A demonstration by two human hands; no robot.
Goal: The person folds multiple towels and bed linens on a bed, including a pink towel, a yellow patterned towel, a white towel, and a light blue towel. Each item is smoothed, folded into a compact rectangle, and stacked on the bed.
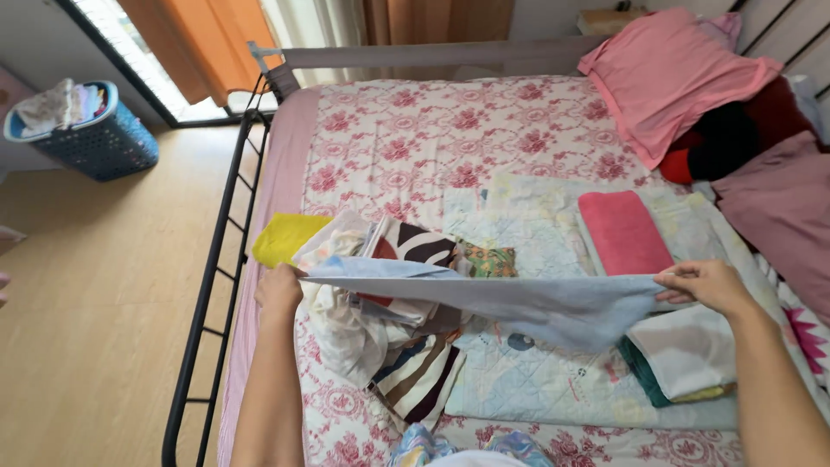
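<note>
A light blue cloth [527,303] is held stretched flat over the bed [406,147] — its left corner pinched in the left hand [278,290], its right corner in the right hand [705,285], each grip clenched on the fabric. Just beneath it, a heap of mixed laundry [380,346] lies at left and a folded stack [683,355] at right, on a pale quilt [519,380]. Farther off, a folded pink towel [622,232] and a yellow cloth [284,238] are seen; beyond — a pink pillow [674,73]. A blue laundry basket [91,138] stands on the floor, far left.
</note>
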